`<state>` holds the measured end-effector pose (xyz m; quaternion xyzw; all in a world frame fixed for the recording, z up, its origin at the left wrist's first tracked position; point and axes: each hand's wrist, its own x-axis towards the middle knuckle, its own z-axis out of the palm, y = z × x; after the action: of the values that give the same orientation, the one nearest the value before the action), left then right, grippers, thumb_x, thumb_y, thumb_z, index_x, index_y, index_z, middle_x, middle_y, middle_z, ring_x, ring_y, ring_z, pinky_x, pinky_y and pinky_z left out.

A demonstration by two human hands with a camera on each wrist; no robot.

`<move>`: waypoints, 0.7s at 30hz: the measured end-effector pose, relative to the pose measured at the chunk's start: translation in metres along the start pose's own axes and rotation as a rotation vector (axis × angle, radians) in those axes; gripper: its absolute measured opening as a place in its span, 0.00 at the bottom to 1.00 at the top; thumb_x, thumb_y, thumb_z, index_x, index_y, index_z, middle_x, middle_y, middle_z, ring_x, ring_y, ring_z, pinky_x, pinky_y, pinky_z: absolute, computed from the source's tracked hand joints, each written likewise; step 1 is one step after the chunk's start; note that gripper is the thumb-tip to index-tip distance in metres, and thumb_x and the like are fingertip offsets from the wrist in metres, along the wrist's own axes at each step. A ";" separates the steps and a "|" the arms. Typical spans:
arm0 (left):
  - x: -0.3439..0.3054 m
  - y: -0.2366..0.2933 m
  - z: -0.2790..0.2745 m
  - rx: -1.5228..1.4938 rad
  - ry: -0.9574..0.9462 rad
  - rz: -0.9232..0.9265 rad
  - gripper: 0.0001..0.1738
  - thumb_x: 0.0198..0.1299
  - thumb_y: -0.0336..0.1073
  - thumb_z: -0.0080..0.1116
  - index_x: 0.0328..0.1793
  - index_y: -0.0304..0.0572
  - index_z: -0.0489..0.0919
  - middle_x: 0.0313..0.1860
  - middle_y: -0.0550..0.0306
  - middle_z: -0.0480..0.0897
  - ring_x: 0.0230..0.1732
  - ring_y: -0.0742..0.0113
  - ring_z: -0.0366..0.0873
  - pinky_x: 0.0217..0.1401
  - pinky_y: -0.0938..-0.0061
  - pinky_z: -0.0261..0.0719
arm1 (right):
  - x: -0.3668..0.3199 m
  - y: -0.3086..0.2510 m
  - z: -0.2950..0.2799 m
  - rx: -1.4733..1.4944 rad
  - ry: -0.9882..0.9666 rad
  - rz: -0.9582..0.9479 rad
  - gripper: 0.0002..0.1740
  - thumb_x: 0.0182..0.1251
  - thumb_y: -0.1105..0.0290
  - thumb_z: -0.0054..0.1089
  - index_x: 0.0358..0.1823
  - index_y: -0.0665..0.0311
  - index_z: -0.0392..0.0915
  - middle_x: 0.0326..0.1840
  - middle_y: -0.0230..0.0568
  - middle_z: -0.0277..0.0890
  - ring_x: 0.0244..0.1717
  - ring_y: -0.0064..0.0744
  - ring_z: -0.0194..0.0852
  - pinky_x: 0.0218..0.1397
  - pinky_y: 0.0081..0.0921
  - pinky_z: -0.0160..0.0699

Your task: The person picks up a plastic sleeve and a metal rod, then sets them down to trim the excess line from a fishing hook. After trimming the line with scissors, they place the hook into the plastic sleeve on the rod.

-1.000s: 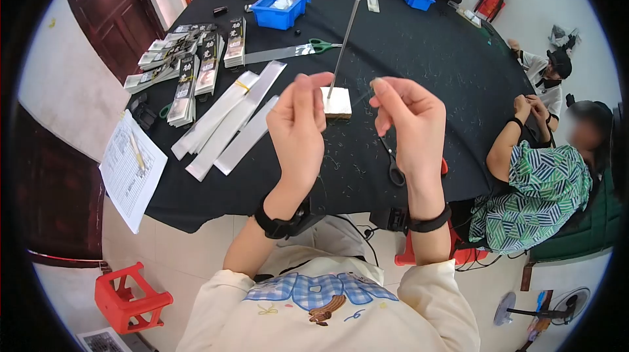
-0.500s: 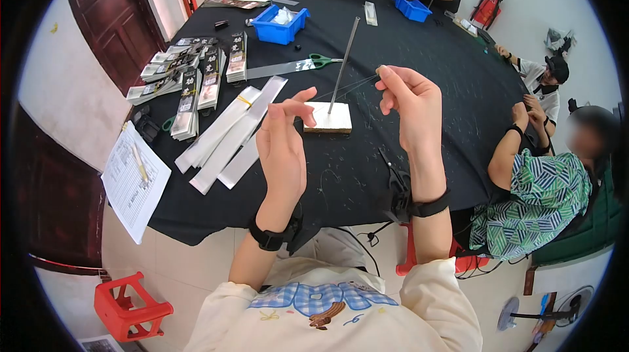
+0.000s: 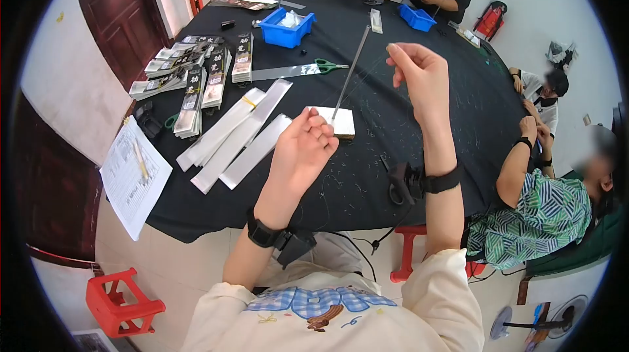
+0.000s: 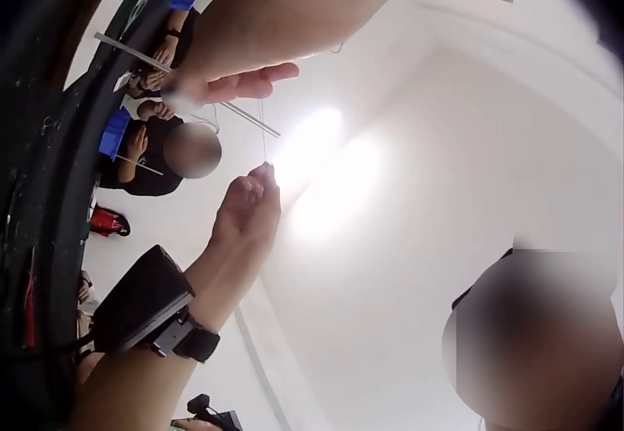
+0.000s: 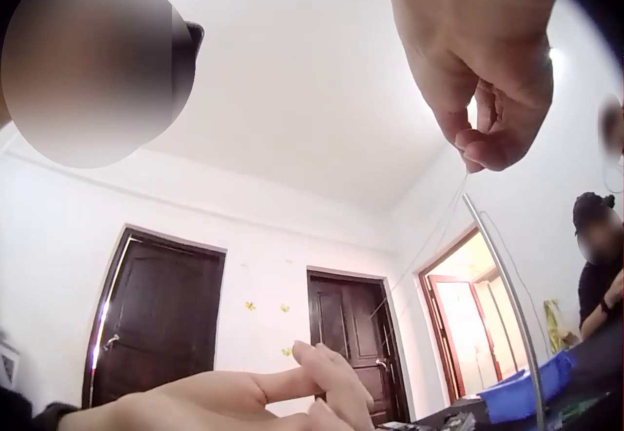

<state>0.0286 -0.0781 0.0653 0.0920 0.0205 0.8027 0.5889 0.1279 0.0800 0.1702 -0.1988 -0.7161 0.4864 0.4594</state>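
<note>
My right hand [image 3: 392,48] is raised above the black table [image 3: 432,129] and pinches the end of a thin thread [image 5: 439,221] between thumb and fingertip. The thread slants down to my left hand [image 3: 324,137], whose bunched fingertips pinch its other end beside a white block [image 3: 344,124]. A slim metal rod [image 3: 350,70] stands tilted in that block, between my hands. In the right wrist view the rod [image 5: 502,294] rises just under the pinching fingers [image 5: 478,153]. The left wrist view shows my right hand [image 4: 261,173] below the left fingers [image 4: 244,82].
Clear plastic sleeves [image 3: 242,129] and stacks of packaged strips [image 3: 193,86] lie at the left, with a paper sheet [image 3: 131,175] over the table edge. Green scissors [image 3: 331,65], two blue bins [image 3: 287,27], black scissors [image 3: 393,189]. Other people sit at the right [image 3: 544,201] and far side. A red stool [image 3: 121,303] stands on the floor.
My right hand has risen and moved away from me, drawing the thread out. My left hand has dropped toward the white block and closed its fingers together.
</note>
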 end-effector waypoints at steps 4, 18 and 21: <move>0.019 0.002 0.007 0.031 0.142 0.001 0.05 0.64 0.32 0.46 0.41 0.40 0.70 0.28 0.63 0.71 0.34 0.69 0.69 0.39 0.75 0.68 | 0.021 -0.002 0.005 -0.197 0.010 -0.157 0.12 0.58 0.68 0.58 0.33 0.73 0.79 0.21 0.37 0.77 0.14 0.14 0.67 0.17 0.12 0.63; 0.052 -0.007 -0.028 -0.042 0.257 0.000 0.05 0.61 0.29 0.49 0.41 0.35 0.70 0.28 0.58 0.70 0.32 0.69 0.69 0.35 0.77 0.71 | 0.033 0.000 0.018 -0.328 -0.060 -0.218 0.11 0.58 0.68 0.58 0.33 0.71 0.80 0.19 0.36 0.77 0.14 0.16 0.69 0.17 0.14 0.65; 0.051 -0.007 -0.030 -0.034 0.244 -0.013 0.05 0.62 0.29 0.49 0.41 0.35 0.70 0.29 0.58 0.71 0.32 0.69 0.70 0.35 0.77 0.71 | 0.032 0.001 0.018 -0.341 -0.054 -0.239 0.11 0.58 0.69 0.58 0.32 0.71 0.80 0.19 0.36 0.77 0.14 0.16 0.69 0.17 0.14 0.65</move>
<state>0.0153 -0.0251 0.0408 -0.0162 0.0790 0.8044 0.5886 0.0960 0.0943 0.1826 -0.1740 -0.8185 0.3054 0.4545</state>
